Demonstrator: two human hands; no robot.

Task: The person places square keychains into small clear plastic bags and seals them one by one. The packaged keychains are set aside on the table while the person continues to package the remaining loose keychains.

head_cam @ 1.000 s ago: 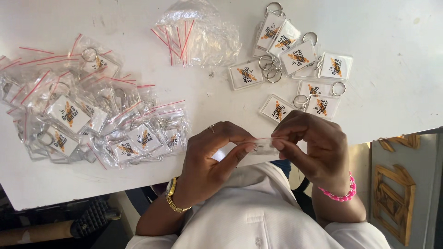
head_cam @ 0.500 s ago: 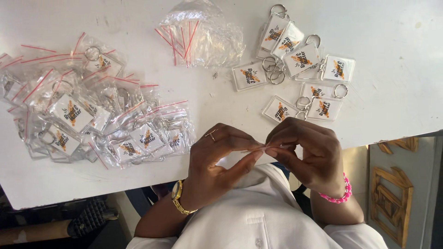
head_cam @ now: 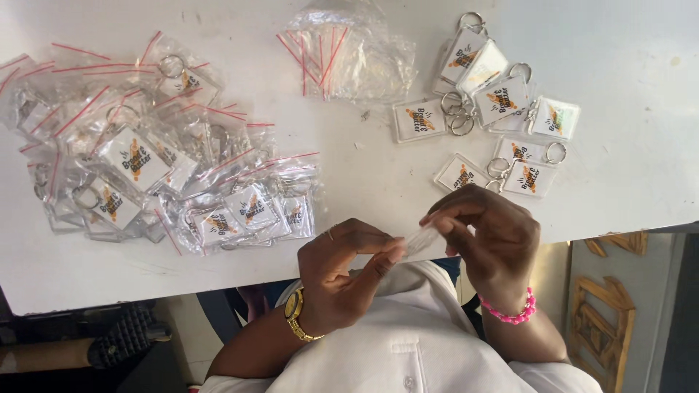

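In the head view I saw the left hand (head_cam: 342, 273) and right hand (head_cam: 495, 240) pinching a small clear bag (head_cam: 421, 239) between them, just off the table's (head_cam: 364, 167) near edge, its long axis running hand to hand. Compared with earlier, the hands sat slightly farther apart.

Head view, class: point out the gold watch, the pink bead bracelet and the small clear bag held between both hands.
gold watch (head_cam: 295, 314), head view, band
pink bead bracelet (head_cam: 510, 313), head view, beads
small clear bag (head_cam: 421, 239), head view, middle
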